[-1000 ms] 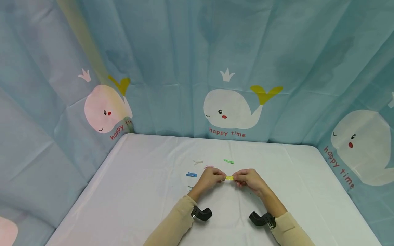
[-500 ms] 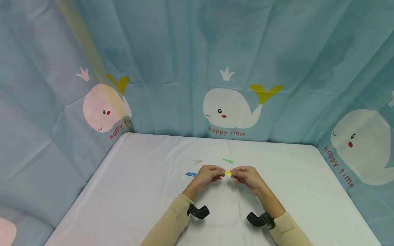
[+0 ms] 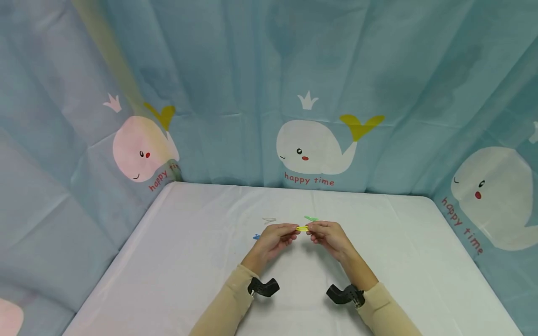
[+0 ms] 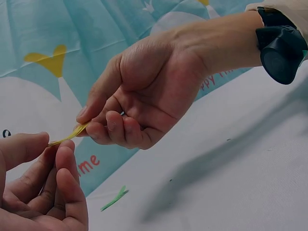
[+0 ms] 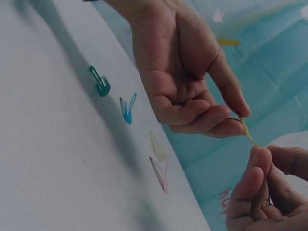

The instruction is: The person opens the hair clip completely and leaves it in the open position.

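Observation:
A yellow snap hair clip is held up between both hands, one end each, above the white table. My left hand pinches its left end between thumb and fingers. At the other end my right hand does the same. In the left wrist view, the hair clip looks slightly bent, with its ends hidden under the fingertips. The right wrist view shows it edge-on, as a thin yellow strip.
A green hair clip and a whitish one lie beyond the hands. Left of them is a blue clip, partly covered. Dark green and pink clips also lie on the white tablecloth. A whale-print curtain hangs behind.
Both hands have moved up, away from the body, and a little left with the yellow hair clip. The left hand now covers more of the clips lying on the table.

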Available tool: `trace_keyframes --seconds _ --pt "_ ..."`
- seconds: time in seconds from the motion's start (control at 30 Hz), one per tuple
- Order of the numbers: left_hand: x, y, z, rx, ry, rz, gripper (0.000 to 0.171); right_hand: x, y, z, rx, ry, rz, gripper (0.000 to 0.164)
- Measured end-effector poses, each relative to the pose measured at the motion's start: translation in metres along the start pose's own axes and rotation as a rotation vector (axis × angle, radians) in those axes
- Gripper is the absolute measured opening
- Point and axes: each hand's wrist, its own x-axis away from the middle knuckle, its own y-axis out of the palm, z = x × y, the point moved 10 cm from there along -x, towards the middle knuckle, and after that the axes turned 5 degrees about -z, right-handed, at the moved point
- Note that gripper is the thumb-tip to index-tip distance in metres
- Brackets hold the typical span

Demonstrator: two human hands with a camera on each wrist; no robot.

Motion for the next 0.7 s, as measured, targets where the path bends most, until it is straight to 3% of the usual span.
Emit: trace_keyframes --seconds 0.7 --pt "0.0036 0.0004 0.0034 0.067 0.021 -0.042 0.037 -0.0034 0.006 0.0097 -0.152 0.038 -0.019 0.016"
